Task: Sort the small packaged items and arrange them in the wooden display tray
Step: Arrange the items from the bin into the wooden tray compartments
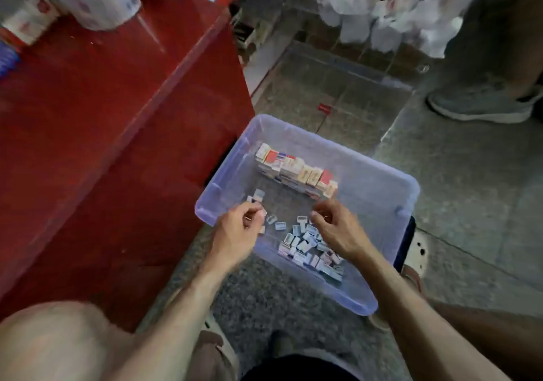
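Observation:
A translucent plastic bin (379,180) stands on the floor. Along its far side runs a stacked row of red, cream and white packets (296,171). A loose heap of small blue-white packets (308,248) lies at its near side, and a few single packets (280,225) lie in the middle. My left hand (241,227) hovers over the bin's left rim with fingers curled, pinching a small packet. My right hand (338,227) is above the heap with curled fingers; what it holds is hidden. No wooden tray is in view.
A red counter (117,121) rises close on the left, with tape rolls (97,1) on top. Another person's grey shoe (482,101) stands at the far right. White plastic bags (382,7) hang at the back. My knees frame the bottom.

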